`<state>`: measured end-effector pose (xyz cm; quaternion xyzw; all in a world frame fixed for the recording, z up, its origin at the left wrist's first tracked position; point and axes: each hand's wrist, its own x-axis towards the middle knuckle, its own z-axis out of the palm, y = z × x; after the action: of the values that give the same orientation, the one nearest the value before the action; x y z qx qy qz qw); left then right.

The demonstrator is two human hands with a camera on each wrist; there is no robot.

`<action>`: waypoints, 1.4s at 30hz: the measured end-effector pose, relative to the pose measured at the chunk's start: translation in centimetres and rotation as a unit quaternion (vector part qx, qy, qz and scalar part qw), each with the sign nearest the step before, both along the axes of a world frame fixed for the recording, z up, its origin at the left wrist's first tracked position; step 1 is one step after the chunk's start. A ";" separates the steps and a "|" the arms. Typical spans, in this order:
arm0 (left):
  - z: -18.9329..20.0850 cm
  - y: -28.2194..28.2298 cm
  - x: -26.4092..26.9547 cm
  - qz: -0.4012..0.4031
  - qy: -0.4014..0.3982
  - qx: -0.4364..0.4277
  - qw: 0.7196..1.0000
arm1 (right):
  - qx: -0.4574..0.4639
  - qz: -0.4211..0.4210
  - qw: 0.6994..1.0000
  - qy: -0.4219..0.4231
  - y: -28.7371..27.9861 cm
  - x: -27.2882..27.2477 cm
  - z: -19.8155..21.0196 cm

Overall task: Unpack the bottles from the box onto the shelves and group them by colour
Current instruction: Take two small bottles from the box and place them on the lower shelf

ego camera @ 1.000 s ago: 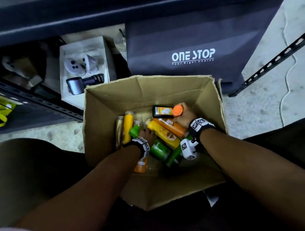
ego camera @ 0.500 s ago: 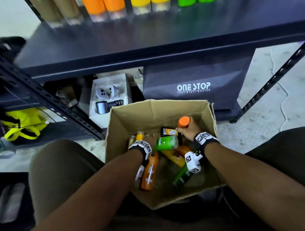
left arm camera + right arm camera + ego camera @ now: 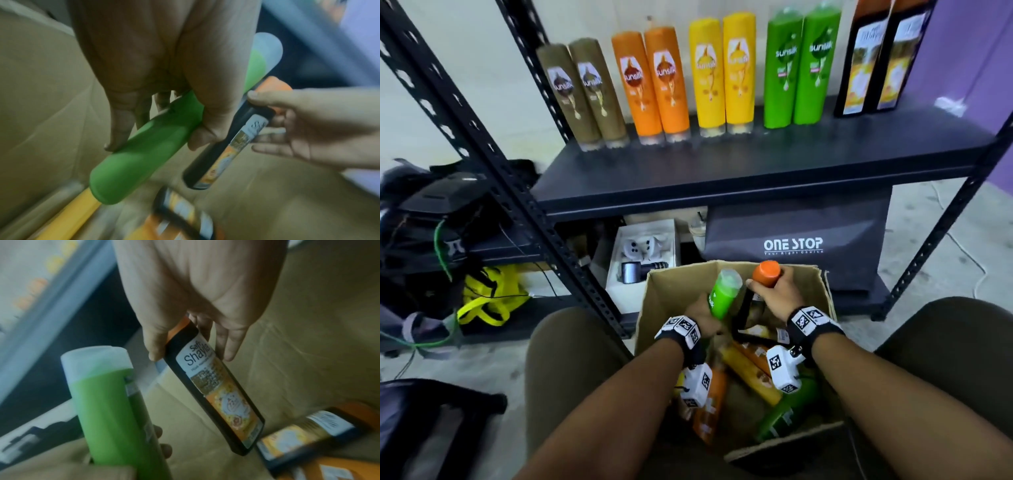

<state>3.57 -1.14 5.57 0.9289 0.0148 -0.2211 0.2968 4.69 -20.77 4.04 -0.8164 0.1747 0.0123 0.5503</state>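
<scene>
Now both hands are over the open cardboard box (image 3: 674,291), each lifting one bottle.

Left hand (image 3: 703,317): fingers curled round the middle of a green bottle (image 3: 722,293). Its pale cap end points up and away from the fingers, toward the shelf (image 3: 739,161); its base hangs below the palm, inside the box. In the left wrist view the thumb and fingers (image 3: 119,129) wrap the green body from opposite sides.

Right hand (image 3: 774,291): fingers closed on the top end of a black bottle (image 3: 744,308) with an orange cap (image 3: 767,272). The cap sticks out above the fist; the black body slants down from the fingers into the box. In the right wrist view the thumb lies on one edge and the fingers (image 3: 228,344) on the other, just above the white part of the label.

The two held bottles are just beside each other, the green one left of the black one; I cannot tell whether they touch.

Below both hands, more bottles lie loose on the box floor: orange, yellow, green, and another black one.

Beyond the fingertips, the shelf carries upright pairs in a row: brown bottles (image 3: 582,96), orange bottles (image 3: 650,82), yellow bottles (image 3: 722,72), green bottles (image 3: 801,65), black bottles (image 3: 876,58).

Under the shelf, behind the box, sits a dark bag (image 3: 794,240) printed ONE STOP.
</scene>
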 end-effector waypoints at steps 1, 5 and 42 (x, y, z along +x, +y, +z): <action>0.8 0.1 0.1 0.010 -0.005 -0.019 1.000 | 0.006 -0.009 1.000 -0.014 0.2 0.0 0.8; 4.0 0.7 0.5 0.055 -0.035 -0.078 0.995 | 0.031 -0.030 0.997 -0.071 1.4 0.3 4.6; 27.8 13.0 5.1 0.131 -0.352 -0.244 0.894 | 0.141 0.201 0.888 -0.388 13.3 4.9 30.7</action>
<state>8.68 11.86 33.37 0.8338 -0.0235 0.1643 0.5266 9.56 -7.43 34.70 -0.6877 -0.2242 -0.1705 0.6691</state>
